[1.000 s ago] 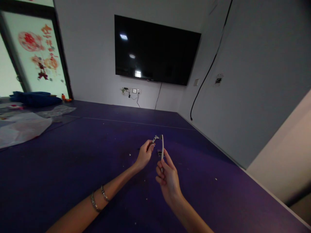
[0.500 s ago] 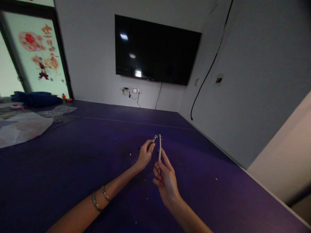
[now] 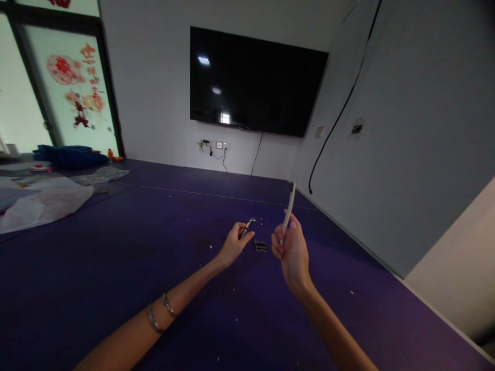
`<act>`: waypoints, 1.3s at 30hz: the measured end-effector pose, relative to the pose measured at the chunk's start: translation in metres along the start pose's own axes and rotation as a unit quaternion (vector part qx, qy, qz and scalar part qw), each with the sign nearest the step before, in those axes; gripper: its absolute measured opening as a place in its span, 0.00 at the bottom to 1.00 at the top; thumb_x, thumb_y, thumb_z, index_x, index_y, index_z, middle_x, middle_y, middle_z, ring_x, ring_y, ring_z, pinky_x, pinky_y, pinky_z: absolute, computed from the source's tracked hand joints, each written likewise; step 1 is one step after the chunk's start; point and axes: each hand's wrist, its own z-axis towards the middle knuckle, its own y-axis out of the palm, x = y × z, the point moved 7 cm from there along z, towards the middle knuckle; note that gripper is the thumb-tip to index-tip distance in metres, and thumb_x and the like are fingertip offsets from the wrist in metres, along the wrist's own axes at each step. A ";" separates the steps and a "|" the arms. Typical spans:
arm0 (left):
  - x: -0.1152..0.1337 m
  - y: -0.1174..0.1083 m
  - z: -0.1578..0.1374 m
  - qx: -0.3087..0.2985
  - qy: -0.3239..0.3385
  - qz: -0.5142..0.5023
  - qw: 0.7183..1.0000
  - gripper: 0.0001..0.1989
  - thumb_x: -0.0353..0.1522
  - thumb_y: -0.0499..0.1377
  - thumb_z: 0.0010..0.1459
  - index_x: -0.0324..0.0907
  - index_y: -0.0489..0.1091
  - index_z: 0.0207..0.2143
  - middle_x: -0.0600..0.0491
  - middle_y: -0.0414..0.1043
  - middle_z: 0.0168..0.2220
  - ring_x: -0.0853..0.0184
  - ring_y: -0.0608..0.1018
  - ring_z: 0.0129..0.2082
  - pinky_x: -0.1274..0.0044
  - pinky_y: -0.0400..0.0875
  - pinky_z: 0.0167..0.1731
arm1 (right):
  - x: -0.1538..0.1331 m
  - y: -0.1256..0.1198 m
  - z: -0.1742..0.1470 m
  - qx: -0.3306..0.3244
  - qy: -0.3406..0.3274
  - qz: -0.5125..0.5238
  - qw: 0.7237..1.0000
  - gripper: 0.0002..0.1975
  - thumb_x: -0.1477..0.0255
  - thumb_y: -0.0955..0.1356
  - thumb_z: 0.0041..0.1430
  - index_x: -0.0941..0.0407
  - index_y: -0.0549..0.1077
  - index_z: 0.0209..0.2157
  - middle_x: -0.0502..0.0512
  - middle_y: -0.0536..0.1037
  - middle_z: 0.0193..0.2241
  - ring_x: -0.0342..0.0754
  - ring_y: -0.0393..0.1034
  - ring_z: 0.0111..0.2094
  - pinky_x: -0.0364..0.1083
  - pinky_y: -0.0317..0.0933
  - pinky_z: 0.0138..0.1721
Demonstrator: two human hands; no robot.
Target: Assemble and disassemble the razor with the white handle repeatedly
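My left hand [image 3: 234, 243] is closed around the dark handle of a slim tool [image 3: 247, 226]. Its pale, angled head makes it look like a razor, but it is too small to be sure. Farther right, my right hand [image 3: 293, 252] is raised and grips the lower end of a slightly curved white brush [image 3: 288, 208], much like a toothbrush. A dark patch, perhaps bristles, shows on the left side of its tip. The brush and the tool are apart. Between the hands, a small dark rectangular piece [image 3: 261, 246] lies on the purple surface [image 3: 154, 268].
Small white bits are scattered over the surface. Crumpled clear plastic [image 3: 102, 175], a white sheet [image 3: 50, 203] and folded blue cloth [image 3: 69, 156] lie at the far left. A television [image 3: 255, 82] hangs on the wall; a black cable [image 3: 332, 126] dangles at the right.
My right hand has moved up and right, taking the brush away from the tool's head. The dark piece between the hands now shows plainly. My left hand has barely moved; the view has shifted slightly.
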 end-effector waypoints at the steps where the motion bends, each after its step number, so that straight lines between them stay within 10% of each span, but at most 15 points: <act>1: -0.001 0.000 0.000 -0.001 -0.002 0.003 1.000 0.12 0.37 0.59 0.50 0.40 0.62 0.34 0.61 0.60 0.22 0.77 0.60 0.18 0.82 0.55 0.20 | -0.008 -0.001 0.008 -0.003 -0.015 -0.010 1.000 0.18 0.56 0.62 0.56 0.50 0.66 0.44 0.42 0.56 0.19 0.36 0.44 0.15 0.39 0.36 0.15; 9: 0.011 -0.004 0.004 -0.034 0.056 0.011 0.998 0.10 0.37 0.56 0.54 0.38 0.67 0.33 0.56 0.66 0.25 0.72 0.68 0.24 0.78 0.63 0.28 | -0.012 -0.040 0.068 -0.016 -0.041 -0.261 0.964 0.26 0.49 0.56 0.55 0.55 0.59 0.16 0.44 0.51 0.13 0.39 0.46 0.15 0.42 0.42 0.18; 15: 0.010 -0.008 0.003 -0.015 0.070 0.028 0.997 0.10 0.36 0.51 0.58 0.39 0.66 0.33 0.55 0.64 0.25 0.71 0.66 0.25 0.78 0.62 0.29 | -0.003 -0.056 0.071 0.008 -0.130 -0.655 0.745 0.29 0.54 0.56 0.59 0.57 0.64 0.13 0.53 0.64 0.13 0.42 0.55 0.17 0.44 0.40 0.22; 18: 0.004 -0.007 0.001 -0.010 0.065 0.036 0.997 0.09 0.36 0.49 0.59 0.39 0.64 0.33 0.56 0.60 0.25 0.72 0.64 0.25 0.79 0.60 0.28 | 0.003 -0.051 0.069 0.002 -0.154 -0.710 0.688 0.28 0.57 0.56 0.60 0.58 0.68 0.14 0.57 0.69 0.15 0.43 0.59 0.18 0.44 0.39 0.23; 32: 0.009 0.008 -0.012 -0.043 0.026 -0.023 0.999 0.13 0.41 0.50 0.58 0.40 0.60 0.29 0.59 0.54 0.22 0.75 0.58 0.21 0.81 0.54 0.21 | 0.031 -0.061 0.070 -0.003 -0.239 -0.685 0.689 0.28 0.62 0.55 0.62 0.58 0.67 0.13 0.55 0.68 0.13 0.42 0.59 0.16 0.43 0.40 0.22; 39: 0.011 0.018 -0.017 -0.080 -0.060 -0.223 0.970 0.15 0.42 0.57 0.53 0.39 0.60 0.29 0.63 0.50 0.18 0.79 0.51 0.15 0.83 0.45 0.15 | 0.049 -0.065 0.065 -0.005 -0.260 -0.649 0.715 0.29 0.62 0.54 0.63 0.57 0.62 0.11 0.53 0.66 0.11 0.41 0.56 0.14 0.43 0.40 0.21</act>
